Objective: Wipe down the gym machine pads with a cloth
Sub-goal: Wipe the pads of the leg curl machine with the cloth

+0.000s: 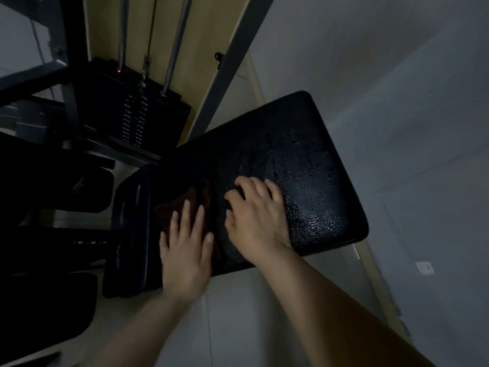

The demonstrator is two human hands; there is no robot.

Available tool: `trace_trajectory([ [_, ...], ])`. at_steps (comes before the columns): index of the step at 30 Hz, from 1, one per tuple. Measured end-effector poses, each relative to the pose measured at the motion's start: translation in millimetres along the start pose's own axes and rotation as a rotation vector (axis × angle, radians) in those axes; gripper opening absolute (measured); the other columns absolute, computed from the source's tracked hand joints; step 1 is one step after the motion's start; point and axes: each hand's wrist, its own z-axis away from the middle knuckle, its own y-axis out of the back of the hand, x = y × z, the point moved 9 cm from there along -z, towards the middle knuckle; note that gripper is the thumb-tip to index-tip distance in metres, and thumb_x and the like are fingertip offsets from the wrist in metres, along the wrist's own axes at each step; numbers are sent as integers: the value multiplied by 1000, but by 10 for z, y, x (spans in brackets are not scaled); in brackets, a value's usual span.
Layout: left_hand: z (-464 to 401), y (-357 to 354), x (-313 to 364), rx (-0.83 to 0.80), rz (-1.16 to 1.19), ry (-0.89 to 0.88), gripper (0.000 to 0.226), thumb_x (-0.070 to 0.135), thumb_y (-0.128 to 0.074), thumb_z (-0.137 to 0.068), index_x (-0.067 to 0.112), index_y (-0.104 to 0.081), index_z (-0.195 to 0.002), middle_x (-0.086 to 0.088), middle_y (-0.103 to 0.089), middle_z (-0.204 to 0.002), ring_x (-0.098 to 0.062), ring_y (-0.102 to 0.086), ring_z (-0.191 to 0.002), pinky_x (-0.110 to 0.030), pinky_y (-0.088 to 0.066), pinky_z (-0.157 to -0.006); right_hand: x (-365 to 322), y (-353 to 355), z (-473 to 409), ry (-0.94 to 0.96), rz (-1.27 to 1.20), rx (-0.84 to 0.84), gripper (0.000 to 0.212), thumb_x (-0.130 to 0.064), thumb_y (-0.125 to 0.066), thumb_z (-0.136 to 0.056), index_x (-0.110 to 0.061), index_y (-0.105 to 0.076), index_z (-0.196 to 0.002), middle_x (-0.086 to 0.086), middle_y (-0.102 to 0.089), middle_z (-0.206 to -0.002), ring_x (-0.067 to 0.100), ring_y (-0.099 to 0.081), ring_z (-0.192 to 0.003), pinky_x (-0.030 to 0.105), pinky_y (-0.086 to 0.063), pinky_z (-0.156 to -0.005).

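Hands (186, 242) flat on cloth (185, 205); pad (304, 160)

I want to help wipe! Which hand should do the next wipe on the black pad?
The left hand, probably. It already presses flat on the brown cloth lying on the pad. The right hand rests on bare pad with no cloth.

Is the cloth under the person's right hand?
No, the dark brown cloth lies under the flat fingers of the left hand, while the right hand rests directly on the black pad.
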Motion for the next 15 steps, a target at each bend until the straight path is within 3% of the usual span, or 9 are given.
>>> trace_trajectory([
  [2, 235, -60, 16, -32, -8, -20, 60, 62, -1, -91, 41, 1, -146, 18, 13, -156, -11, 11, -145, -47, -2, -115, 4, -5, -4, 3, 9, 7, 26, -27, -62, -78, -20, -66, -102, 5, -57, -123, 24, -49, -118, 43, -24, -108],
  [5, -66, -23, -12, -39, -46, -18, 59, 63, 3, -86, 46, 9, -142, 21, 23, -150, -10, 14, -145, -47, 0, -116, -10, -23, -4, 2, 36, -10, 26, -30, -63, -79, -20, -66, -103, 6, -56, -124, 23, -49, -119, 44, -25, -108],
  [8, -674, 73, -121, -33, -45, 27, 57, 57, -9, -96, 40, 2, -149, 14, 15, -157, -17, 6, -147, -52, -5, -116, -13, -21, -21, 9, 63, 3, 26, -32, -64, -80, -21, -67, -102, 4, -56, -122, 22, -49, -118, 44, -27, -108],
  [11, -1016, 120, -225, -36, -53, 57, 53, 46, -16, -100, 36, -4, -151, 8, 8, -160, -20, 3, -147, -54, -8, -116, -17, 10, 42, -5, 44, 95, 19, -29, -65, -79, -20, -69, -96, 3, -60, -115, 21, -54, -112, 44, -32, -105],
  [15, -739, 101, -246, -14, -44, -33, 58, 55, -5, -94, 38, 1, -149, 10, 12, -159, -18, 5, -147, -50, -6, -117, -153, -23, 230, -34, -12, 230, 11, -27, -64, -79, -19, -70, -85, 0, -62, -103, 19, -57, -102, 39, -37, -96],
])
